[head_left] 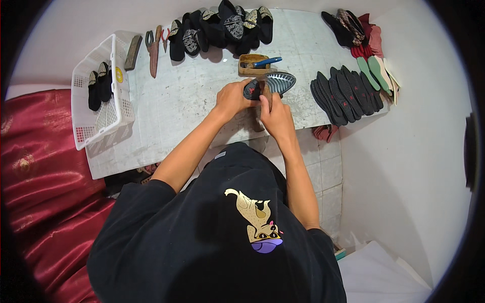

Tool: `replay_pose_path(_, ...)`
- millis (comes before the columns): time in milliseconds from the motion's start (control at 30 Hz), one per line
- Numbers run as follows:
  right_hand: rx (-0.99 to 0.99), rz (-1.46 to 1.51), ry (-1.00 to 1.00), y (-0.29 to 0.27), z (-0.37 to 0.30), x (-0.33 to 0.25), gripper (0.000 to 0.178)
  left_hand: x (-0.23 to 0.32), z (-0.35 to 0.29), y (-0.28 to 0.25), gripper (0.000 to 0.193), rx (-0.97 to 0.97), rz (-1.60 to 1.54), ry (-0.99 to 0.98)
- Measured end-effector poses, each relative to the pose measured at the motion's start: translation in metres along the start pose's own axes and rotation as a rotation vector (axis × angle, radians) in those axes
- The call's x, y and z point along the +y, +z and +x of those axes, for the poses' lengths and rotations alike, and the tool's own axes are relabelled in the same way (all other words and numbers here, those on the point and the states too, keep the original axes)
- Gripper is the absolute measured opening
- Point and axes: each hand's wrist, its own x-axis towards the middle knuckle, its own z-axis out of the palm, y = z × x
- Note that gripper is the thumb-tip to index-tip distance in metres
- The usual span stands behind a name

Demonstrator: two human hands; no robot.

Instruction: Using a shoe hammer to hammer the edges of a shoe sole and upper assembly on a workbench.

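Note:
Over the near middle of the table, a black shoe [282, 82] is held with its ridged sole facing up and its toe to the right. My left hand [233, 100] is closed around the heel end, where the sole has a small red mark. Against the middle of the sole, my right hand [277, 115] grips a brown, wooden-looking tool [267, 91]. Blur and the fingers hide this tool's working end, so its exact kind is unclear. Just beyond the shoe sits a small wooden box [244, 70] with a blue-handled tool [268, 62] lying in it.
Several black patterned shoes [233, 25] line the table's far edge. At left stand a white plastic basket [117, 96] with shoes, a dark bar [133, 52], a brown tool [154, 58] and red-handled pliers [165, 38]. Black soles [343, 96] and green insoles [368, 73] lie right.

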Motion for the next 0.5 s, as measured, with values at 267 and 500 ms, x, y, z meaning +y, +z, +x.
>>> replay_pose_path(267,0.008,-0.020,-0.038,0.005,-0.003,-0.002,0.043,-0.009,0.032,0.030,0.053,0.240,-0.240,0.372)
replay_pose_path(500,0.062,-0.001,0.009,0.002,-0.006,-0.005,0.042,0.009,0.015,0.006,0.073,-0.004,-0.131,-0.015)
